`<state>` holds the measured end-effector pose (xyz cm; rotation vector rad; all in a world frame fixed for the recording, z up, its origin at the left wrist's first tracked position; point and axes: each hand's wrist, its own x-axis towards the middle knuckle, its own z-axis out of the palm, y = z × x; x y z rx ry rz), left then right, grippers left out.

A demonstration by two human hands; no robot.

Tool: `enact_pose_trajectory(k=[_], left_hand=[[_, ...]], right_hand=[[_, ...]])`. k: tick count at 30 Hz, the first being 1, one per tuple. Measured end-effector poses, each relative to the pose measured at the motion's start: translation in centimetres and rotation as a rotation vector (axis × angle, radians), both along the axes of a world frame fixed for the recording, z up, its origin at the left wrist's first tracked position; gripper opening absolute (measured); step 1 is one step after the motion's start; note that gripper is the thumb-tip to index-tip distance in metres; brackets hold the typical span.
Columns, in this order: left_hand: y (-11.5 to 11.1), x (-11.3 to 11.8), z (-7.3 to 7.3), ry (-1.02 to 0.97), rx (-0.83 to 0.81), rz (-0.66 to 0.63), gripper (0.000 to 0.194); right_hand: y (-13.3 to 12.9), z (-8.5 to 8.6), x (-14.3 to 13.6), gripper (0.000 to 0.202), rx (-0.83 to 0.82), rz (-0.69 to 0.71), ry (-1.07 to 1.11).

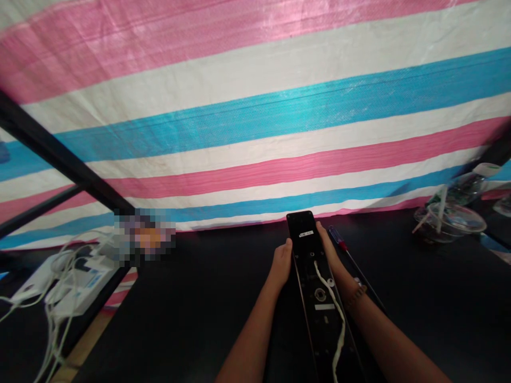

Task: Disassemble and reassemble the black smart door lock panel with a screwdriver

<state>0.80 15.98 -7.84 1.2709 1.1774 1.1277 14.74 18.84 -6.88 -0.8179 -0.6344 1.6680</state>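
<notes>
A long black panel [305, 276], which looks like the back of a door lock, stands tilted between my hands with its far end raised toward the striped sheet. A pale wrapped cable [339, 324] runs down its face, past a round fitting and small white labels. My left hand [281, 260] grips its left edge, thumb up. My right hand [328, 247] holds the right edge; its fingers are partly hidden behind the panel. Just right of that hand a screwdriver [339, 239] with a clear blue and red handle lies on the black table [207, 298].
A striped plastic sheet [255, 127] hangs behind the table. Clear plastic cups [455, 221] and a bottle [471, 183] stand at the right. On the left are a dark metal frame [80, 170], white boxes [82, 287] and tangled white cables [50, 324].
</notes>
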Motion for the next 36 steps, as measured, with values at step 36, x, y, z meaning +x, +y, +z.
enact_pose_trajectory(k=[36], left_hand=[[0.0, 0.0, 0.3, 0.034, 0.004, 0.0, 0.075]], right_hand=[[0.1, -0.3, 0.0, 0.042, 0.016, -0.058, -0.032]])
